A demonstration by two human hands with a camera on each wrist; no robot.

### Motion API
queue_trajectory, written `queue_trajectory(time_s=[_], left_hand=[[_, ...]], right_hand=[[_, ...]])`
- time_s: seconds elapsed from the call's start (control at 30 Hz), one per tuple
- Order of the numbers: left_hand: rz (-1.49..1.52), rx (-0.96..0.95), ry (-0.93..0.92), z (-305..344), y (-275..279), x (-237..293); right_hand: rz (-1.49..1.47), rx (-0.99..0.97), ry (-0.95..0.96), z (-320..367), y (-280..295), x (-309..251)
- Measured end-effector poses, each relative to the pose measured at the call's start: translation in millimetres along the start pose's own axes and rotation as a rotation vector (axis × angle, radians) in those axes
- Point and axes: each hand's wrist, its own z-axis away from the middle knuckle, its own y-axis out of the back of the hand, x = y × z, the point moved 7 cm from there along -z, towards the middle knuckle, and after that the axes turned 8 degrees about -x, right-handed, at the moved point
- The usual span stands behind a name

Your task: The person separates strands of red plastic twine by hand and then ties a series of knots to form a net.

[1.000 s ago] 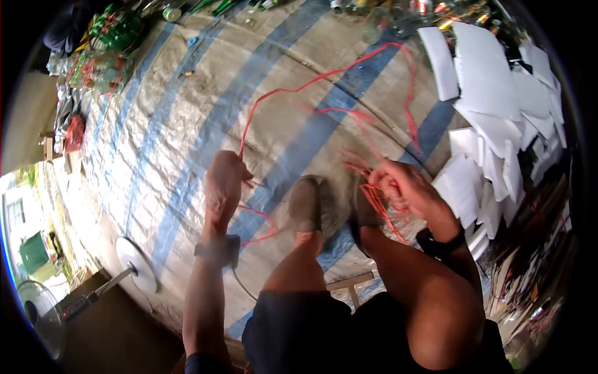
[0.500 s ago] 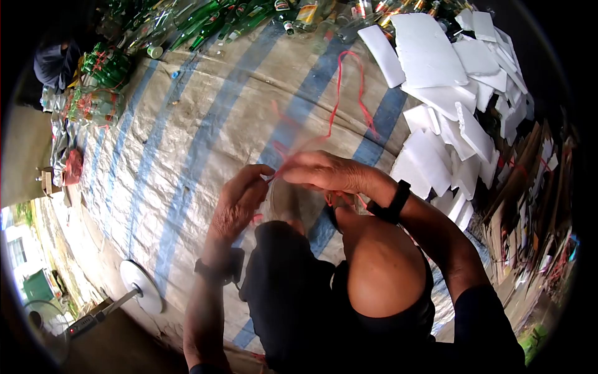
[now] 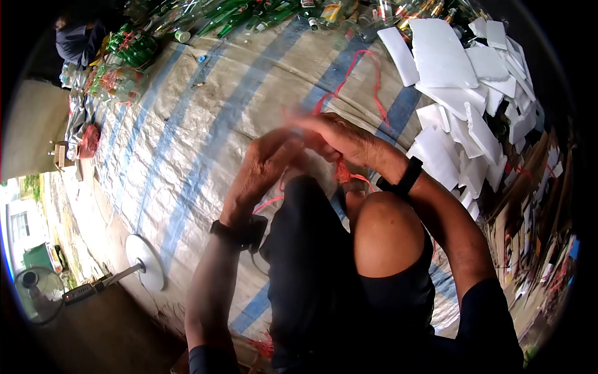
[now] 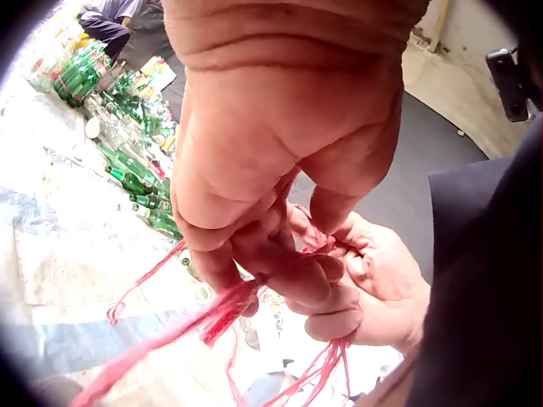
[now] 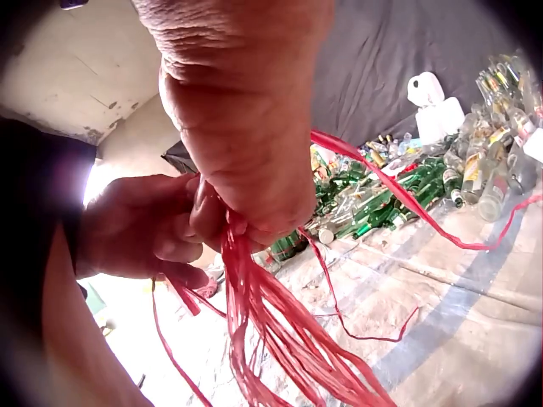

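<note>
Over the knees, my left hand (image 3: 265, 161) and right hand (image 3: 352, 143) meet, blurred at the fingertips in the head view. Both work on red plastic twine. A bundle of loose red strands (image 5: 271, 318) hangs from the curled fingers of the right hand in the right wrist view. The left hand (image 4: 271, 144) pinches a length of the twine (image 4: 161, 348), which trails out below its fingers in the left wrist view. One long strand of twine (image 3: 379, 84) runs out over the striped tarp. Where the strands cross between the hands is hidden by fingers.
Glass bottles (image 3: 249, 19) lie heaped along the far edge of the tarp (image 3: 187, 156). White foam sheets (image 3: 445, 59) are piled at right, with stacked cardboard (image 3: 523, 212) nearer. A fan (image 3: 40, 293) stands at left. Another person (image 3: 78, 43) is at the far left.
The hands were apart, each with twine; they came together over the knees and have since moved slightly farther forward. The long strand has been drawn in toward them.
</note>
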Motion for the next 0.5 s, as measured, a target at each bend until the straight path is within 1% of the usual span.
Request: queue_trajectory(time_s=[0.07, 0.1, 0.23, 0.3, 0.33, 0.4, 0.47, 0.5], left_hand=[[0.088, 0.013, -0.042, -0.8, -0.7, 0.6], [0.106, 0.051, -0.057, -2.6, -0.5, -3.1], [0.167, 0.044, -0.009, -8.7, -3.4, -16.7], [0.309, 0.128, -0.004, -9.7, -2.5, -27.2], [0.311, 0.13, -0.004, -10.4, -0.4, -30.4], [0.467, 0.109, 0.062, -12.7, 3.0, -42.5], [0.481, 0.101, 0.039, -13.9, 5.8, -46.5], [0.495, 0.091, 0.014, -14.2, 6.2, -46.4]], right_hand=[[0.023, -0.042, 0.03, -5.8, 2.3, 4.5], [0.024, -0.043, 0.03, -6.1, 4.1, 6.0], [0.014, -0.029, 0.024, -5.1, 0.0, 4.5], [0.02, -0.033, 0.03, -7.0, -2.2, 5.1], [0.02, -0.009, 0.04, -10.0, 0.5, 8.1], [0.019, 0.012, 0.047, -12.3, 2.3, 8.7], [0.017, -0.059, 0.048, -12.8, -2.1, 8.0], [0.015, -0.061, 0.046, -14.8, -1.2, 10.3]])
